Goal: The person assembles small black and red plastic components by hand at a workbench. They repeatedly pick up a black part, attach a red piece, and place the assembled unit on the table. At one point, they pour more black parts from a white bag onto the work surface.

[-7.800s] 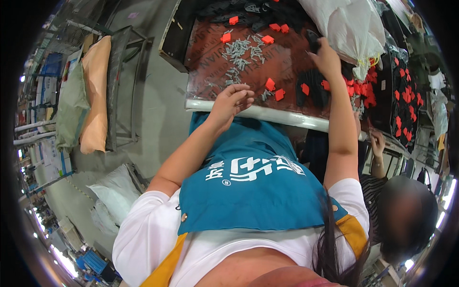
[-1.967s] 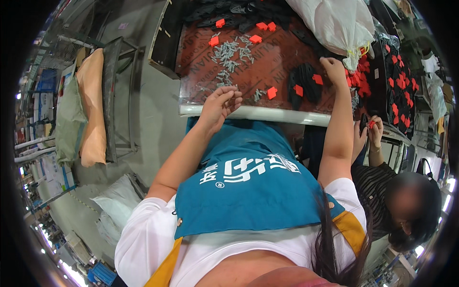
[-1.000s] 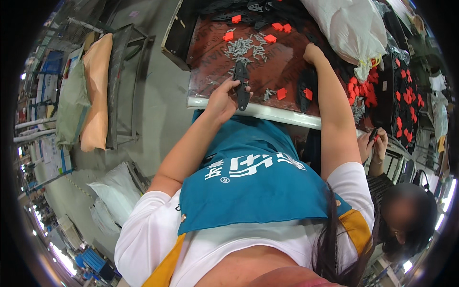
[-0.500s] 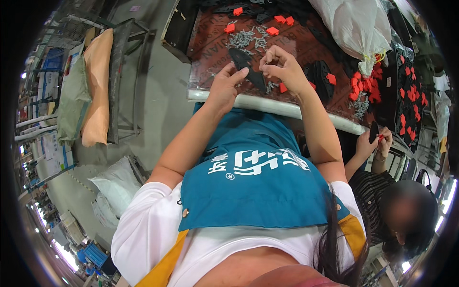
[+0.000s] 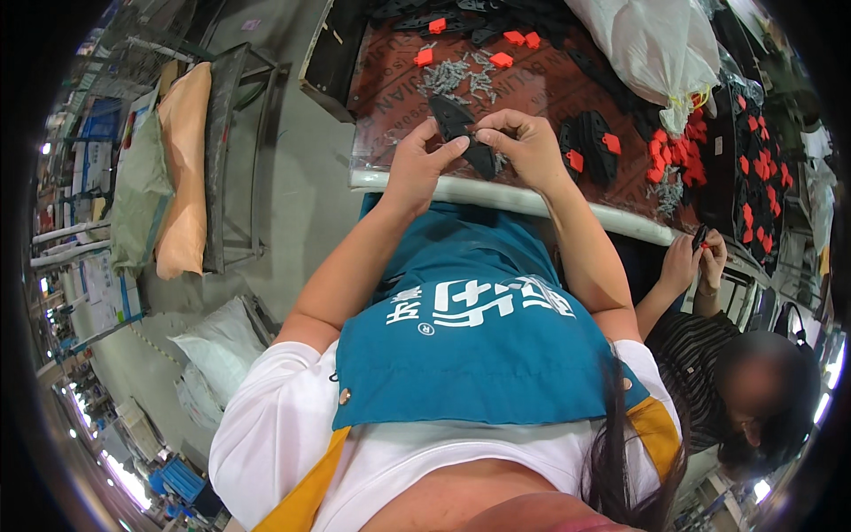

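My left hand (image 5: 417,168) grips a curved black plastic part (image 5: 480,162) between thumb and fingers, above the near edge of the table. Against the middle of that part, my right hand (image 5: 534,152) has its thumb and forefinger pinched together; what sits between the fingertips is too small to make out. Just beyond the part lies a scatter of grey screws (image 5: 448,80). To the right of my right hand, black parts (image 5: 596,146) rest on the table with red plastic blocks (image 5: 611,144) on them.
More red blocks (image 5: 665,158) and screws (image 5: 669,197) are heaped at the right. A white sack (image 5: 660,53) stands at the far right of the reddish tabletop (image 5: 377,137). Beside me, a co-worker's hands (image 5: 696,262) hold a black part. A metal rack (image 5: 235,160) stands left.
My right hand has lowered and moved in, so its fingertips now meet the black part. The part has shifted slightly toward me. The co-worker's black part has turned.
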Demonstrator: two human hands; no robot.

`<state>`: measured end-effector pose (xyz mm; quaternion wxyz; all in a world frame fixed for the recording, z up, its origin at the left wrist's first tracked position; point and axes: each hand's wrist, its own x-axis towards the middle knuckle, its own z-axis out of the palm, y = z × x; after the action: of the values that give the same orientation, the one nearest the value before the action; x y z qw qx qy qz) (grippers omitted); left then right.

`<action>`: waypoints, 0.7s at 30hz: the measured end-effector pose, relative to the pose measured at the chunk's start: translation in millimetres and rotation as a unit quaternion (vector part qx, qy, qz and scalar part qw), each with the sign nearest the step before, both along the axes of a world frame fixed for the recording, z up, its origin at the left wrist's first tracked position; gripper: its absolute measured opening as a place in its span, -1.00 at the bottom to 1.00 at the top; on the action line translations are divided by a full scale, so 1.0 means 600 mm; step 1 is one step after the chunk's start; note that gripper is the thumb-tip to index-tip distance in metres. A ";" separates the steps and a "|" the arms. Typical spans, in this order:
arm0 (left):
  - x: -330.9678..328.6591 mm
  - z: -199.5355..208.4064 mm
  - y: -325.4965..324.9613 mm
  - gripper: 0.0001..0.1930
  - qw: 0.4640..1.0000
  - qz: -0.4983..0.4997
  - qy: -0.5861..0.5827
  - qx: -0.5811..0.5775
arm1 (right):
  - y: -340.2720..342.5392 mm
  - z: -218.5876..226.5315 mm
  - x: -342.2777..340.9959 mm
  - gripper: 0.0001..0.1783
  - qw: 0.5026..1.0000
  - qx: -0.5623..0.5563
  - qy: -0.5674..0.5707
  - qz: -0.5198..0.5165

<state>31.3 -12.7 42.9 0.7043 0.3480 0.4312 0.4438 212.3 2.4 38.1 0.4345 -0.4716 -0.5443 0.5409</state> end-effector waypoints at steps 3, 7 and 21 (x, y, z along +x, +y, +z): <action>0.003 -0.010 0.004 -0.83 0.994 -0.006 0.072 0.083 | -0.011 -0.015 -0.014 -0.82 0.997 0.017 -0.055 -0.047; 0.004 -0.017 0.006 -0.81 0.997 0.002 0.057 0.059 | -0.020 -0.011 -0.008 -0.77 0.991 0.052 -0.100 -0.068; -0.004 -0.045 0.009 -0.87 0.999 0.019 -0.011 -0.031 | -0.030 -0.096 0.094 -0.62 0.814 0.124 -0.567 0.027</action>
<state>29.0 -7.4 16.1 0.7112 0.3124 0.4435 0.4471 268.8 -15.7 -19.3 0.0885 -0.6220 -0.7692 0.1169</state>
